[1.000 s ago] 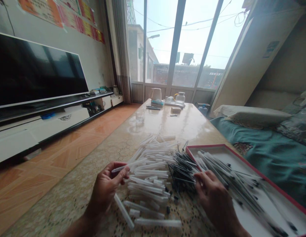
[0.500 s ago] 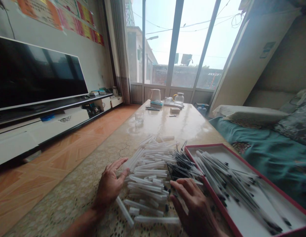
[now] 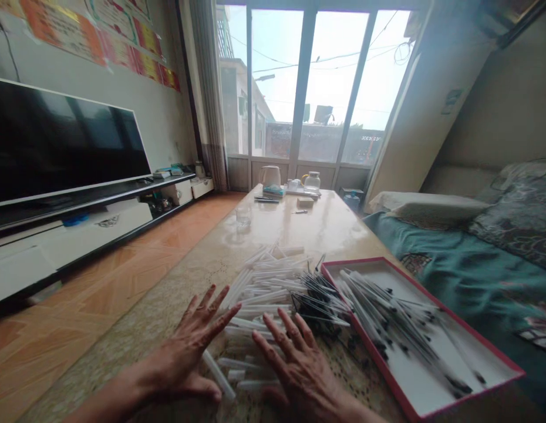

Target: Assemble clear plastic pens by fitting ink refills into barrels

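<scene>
1. Far left, past the bench [image 3: 295,226], a television [image 3: 66,141] faces the room.
2. The left hand [image 3: 196,338] is released, fingers fanned and palm down at the near-left edge of the heap. Nothing is in its grasp; its thumb lies near the lower end of a loose tube [image 3: 219,376].
3. The white tubes [image 3: 273,273] lie heaped on the bench, some at and between the hands, others farther ahead. The step in hand looks like bracketing this heap with both hands, perhaps to steady or straighten it.
4. The right hand [image 3: 299,361] is also released, fingers spread over the near tubes and hiding several. It appears to grasp nothing; whether its palm presses on them I cannot tell.
5. Just beyond it, right of the tubes, sit bunched dark rods [image 3: 319,302]. Drawing one out would call for a fine pinch, since they cross closely.
6. Farthest right, a red-rimmed tray [image 3: 418,379] holds long, dark-tipped pieces [image 3: 365,305], roughly aligned.
</scene>
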### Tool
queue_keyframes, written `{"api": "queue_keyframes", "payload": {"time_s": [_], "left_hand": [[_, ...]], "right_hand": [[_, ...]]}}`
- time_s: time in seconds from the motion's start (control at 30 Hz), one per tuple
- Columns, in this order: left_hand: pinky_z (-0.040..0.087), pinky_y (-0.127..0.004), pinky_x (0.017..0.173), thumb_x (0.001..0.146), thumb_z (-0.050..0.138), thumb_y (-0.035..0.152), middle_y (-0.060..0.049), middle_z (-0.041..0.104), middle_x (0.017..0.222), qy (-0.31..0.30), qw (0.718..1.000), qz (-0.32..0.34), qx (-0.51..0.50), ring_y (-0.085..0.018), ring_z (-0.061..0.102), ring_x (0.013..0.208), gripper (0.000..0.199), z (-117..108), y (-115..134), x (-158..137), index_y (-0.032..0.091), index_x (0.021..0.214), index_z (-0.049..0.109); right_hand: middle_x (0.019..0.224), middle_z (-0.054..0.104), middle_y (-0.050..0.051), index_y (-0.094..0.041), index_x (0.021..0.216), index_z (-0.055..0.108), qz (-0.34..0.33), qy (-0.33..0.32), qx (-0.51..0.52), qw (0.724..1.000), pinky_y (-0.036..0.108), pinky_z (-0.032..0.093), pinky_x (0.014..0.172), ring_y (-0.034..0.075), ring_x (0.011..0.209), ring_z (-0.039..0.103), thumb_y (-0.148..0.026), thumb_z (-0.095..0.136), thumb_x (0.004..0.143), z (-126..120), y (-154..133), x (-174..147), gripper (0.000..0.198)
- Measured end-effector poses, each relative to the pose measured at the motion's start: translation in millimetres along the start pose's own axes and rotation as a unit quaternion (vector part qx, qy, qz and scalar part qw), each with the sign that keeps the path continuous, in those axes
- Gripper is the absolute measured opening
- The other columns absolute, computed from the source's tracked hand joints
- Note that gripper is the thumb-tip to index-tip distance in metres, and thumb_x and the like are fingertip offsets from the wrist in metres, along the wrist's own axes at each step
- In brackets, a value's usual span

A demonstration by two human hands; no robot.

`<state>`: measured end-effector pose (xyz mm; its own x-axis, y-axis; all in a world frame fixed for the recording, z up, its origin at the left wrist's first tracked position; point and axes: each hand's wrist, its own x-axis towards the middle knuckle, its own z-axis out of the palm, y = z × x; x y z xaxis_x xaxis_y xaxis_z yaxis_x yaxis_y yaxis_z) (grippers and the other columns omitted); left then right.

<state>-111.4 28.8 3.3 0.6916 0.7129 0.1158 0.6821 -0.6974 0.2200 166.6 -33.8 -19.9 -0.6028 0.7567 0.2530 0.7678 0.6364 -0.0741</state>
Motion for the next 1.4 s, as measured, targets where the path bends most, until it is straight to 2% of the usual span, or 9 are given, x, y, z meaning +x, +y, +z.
{"api": "queue_keyframes", "payload": {"time_s": [0.13,0.27,0.47,0.73,0.93,1.07,1.23,1.33,1.4], "left_hand": [[0.003,-0.076,0.103,0.049,0.065,0.080,-0.010,-0.003,0.160,0.015,0.999,0.028,0.024,-0.050,-0.005,0.140,0.122,18,-24,21,0.039,0.149,0.010],[0.004,-0.075,0.103,0.048,0.069,0.078,-0.005,-0.005,0.160,0.008,0.999,0.048,0.005,-0.050,-0.006,0.140,0.121,22,-34,41,0.042,0.148,0.011],[0.016,-0.063,0.111,0.055,0.073,0.069,0.001,0.008,0.160,-0.016,0.997,0.070,-0.040,-0.042,0.007,0.143,0.110,18,-38,63,0.045,0.147,0.016],[0.024,-0.056,0.112,0.058,0.076,0.060,0.000,0.014,0.160,0.002,0.995,0.091,-0.048,-0.038,0.013,0.143,0.108,23,-45,77,0.040,0.148,0.019],[0.025,-0.055,0.113,0.062,0.075,0.053,-0.005,0.026,0.157,0.023,0.998,0.051,-0.034,-0.037,0.023,0.141,0.102,16,-39,78,0.034,0.148,0.024],[0.018,-0.057,0.114,0.062,0.075,0.055,-0.005,0.022,0.159,0.035,0.998,0.053,-0.022,-0.037,0.019,0.143,0.105,12,-32,67,0.036,0.149,0.019],[0.016,-0.058,0.114,0.053,0.074,0.070,-0.004,0.018,0.159,0.008,0.997,0.066,-0.046,-0.039,0.016,0.143,0.118,12,-28,53,0.037,0.150,0.015],[0.019,-0.052,0.115,0.049,0.072,0.075,-0.006,0.017,0.159,-0.007,0.997,0.049,-0.066,-0.037,0.015,0.144,0.124,4,-37,56,0.031,0.150,0.016],[0.027,-0.044,0.113,0.053,0.068,0.076,-0.006,0.029,0.156,0.009,0.998,-0.008,-0.067,-0.034,0.022,0.142,0.114,-5,-52,69,0.028,0.148,0.028]], "right_hand": [[0.158,0.011,0.005,-0.039,0.151,0.009,-0.024,-0.001,0.009,1.000,0.069,0.024,0.106,0.040,0.142,0.011,-0.045,0.054,0.092,7,3,13,0.075],[0.158,0.014,0.003,-0.040,0.150,0.013,-0.039,0.004,0.009,0.999,0.070,0.021,0.106,0.040,0.142,0.010,-0.043,0.053,0.093,13,11,20,0.070],[0.158,0.020,0.001,-0.038,0.149,0.020,-0.033,0.015,0.008,0.999,0.068,0.025,0.106,0.039,0.142,0.013,-0.043,0.044,0.097,12,18,28,0.058],[0.156,0.025,0.001,-0.038,0.149,0.023,-0.020,0.008,0.007,1.000,0.067,0.026,0.106,0.039,0.141,0.018,-0.047,0.040,0.098,15,30,39,0.054],[0.157,0.023,0.004,-0.036,0.150,0.019,-0.013,-0.002,0.007,1.000,0.067,0.022,0.107,0.039,0.142,0.014,-0.041,0.049,0.095,12,34,40,0.063],[0.159,0.015,0.004,-0.033,0.151,0.017,-0.010,-0.002,0.010,1.000,0.067,0.016,0.109,0.038,0.143,0.008,-0.045,0.054,0.091,1,28,31,0.071],[0.159,0.013,0.006,-0.031,0.151,0.016,0.007,-0.013,0.011,1.000,0.060,0.019,0.112,0.031,0.144,0.011,-0.039,0.055,0.091,-5,22,18,0.072],[0.159,0.012,0.006,-0.030,0.151,0.017,0.005,-0.003,0.001,1.000,0.057,0.021,0.112,0.030,0.144,0.012,-0.038,0.058,0.089,-3,22,12,0.075],[0.158,0.014,0.007,-0.029,0.151,0.018,-0.007,0.009,-0.009,1.000,0.056,0.024,0.112,0.029,0.144,0.014,-0.039,0.058,0.089,0,24,10,0.074]]}}
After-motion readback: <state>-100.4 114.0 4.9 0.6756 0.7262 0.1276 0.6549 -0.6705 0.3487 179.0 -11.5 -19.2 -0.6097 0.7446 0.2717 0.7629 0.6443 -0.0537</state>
